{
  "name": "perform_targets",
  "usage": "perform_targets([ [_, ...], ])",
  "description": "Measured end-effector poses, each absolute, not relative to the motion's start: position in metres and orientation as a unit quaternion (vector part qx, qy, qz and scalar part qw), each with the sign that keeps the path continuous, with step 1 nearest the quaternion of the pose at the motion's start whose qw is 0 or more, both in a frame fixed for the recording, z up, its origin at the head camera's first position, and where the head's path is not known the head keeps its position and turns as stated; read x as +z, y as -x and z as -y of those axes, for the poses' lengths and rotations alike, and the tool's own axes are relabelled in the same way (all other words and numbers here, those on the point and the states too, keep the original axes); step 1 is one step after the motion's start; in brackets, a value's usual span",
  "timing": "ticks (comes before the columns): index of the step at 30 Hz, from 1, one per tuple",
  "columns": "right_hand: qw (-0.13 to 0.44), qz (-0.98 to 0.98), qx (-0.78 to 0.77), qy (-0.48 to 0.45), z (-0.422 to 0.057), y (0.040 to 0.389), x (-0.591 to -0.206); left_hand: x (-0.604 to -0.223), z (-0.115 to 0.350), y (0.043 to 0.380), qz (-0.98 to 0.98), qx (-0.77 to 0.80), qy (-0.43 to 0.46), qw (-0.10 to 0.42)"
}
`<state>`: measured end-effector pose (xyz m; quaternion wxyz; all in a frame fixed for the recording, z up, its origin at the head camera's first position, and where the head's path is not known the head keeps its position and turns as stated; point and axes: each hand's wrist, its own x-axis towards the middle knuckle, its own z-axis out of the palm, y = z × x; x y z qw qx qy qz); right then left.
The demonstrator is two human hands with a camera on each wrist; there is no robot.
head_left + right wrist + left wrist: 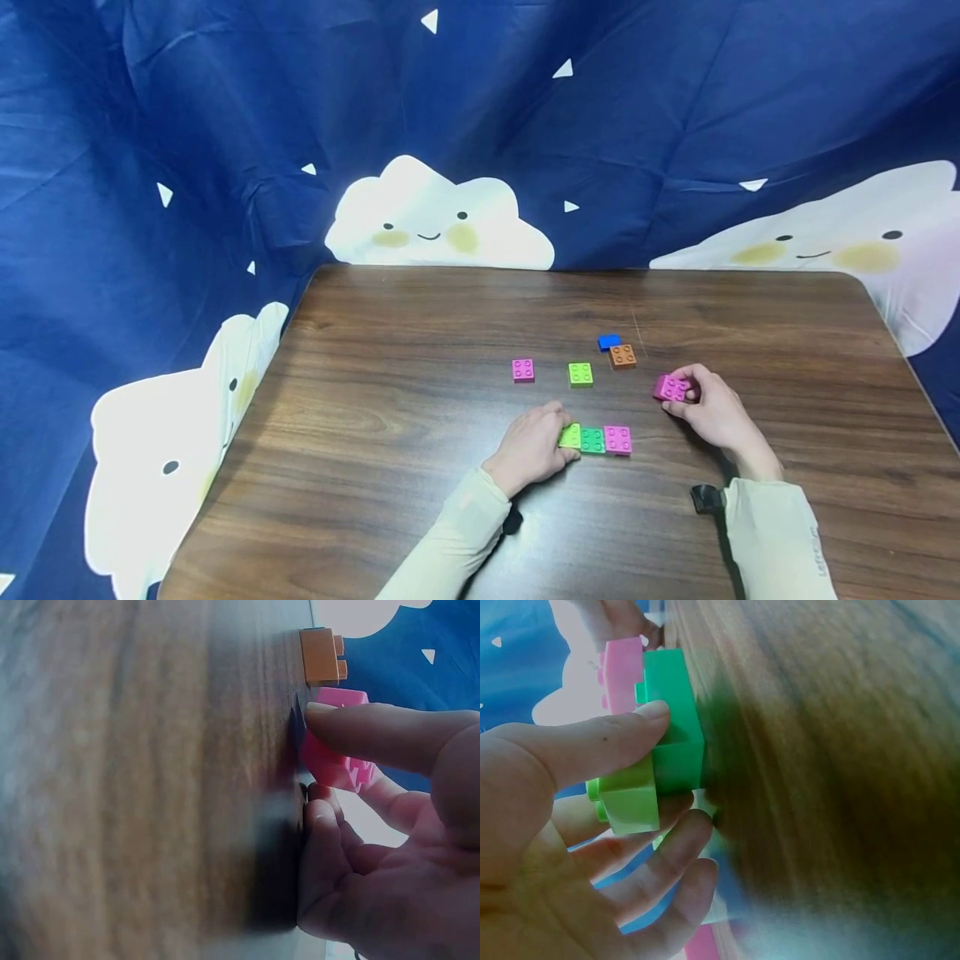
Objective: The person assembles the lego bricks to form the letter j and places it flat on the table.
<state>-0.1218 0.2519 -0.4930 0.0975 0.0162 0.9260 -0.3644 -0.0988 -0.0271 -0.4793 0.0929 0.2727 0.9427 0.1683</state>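
My left hand [528, 446] pinches a small built row of toy bricks at its left end, with the thumb across its side. In that row a lime brick [630, 806] and a pink brick [618, 440] sit on top of a longer green brick [679, 712], whose studs show between them. Farther right, my right hand [716, 412] holds a magenta brick [671, 388] between thumb and fingers. The right wrist view has this magenta brick [334, 761] tilted, close over the tabletop, its lower side partly behind the thumb.
Beyond the hands, several loose bricks lie on the wooden table [405, 358]: a magenta brick [522, 371], a lime brick [581, 375], an orange-brown brick [622, 357] and a blue brick [609, 342] beside it. A blue curtain [600, 125] with clouds hangs behind.
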Motion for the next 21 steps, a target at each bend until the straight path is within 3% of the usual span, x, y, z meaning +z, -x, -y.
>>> perform_targets([
  [21, 0.106, -0.909, -0.4, -0.045, -0.2583, 0.116, -0.4938, -0.48, 0.0278, 0.1018, -0.941, 0.163, -0.278, 0.102],
])
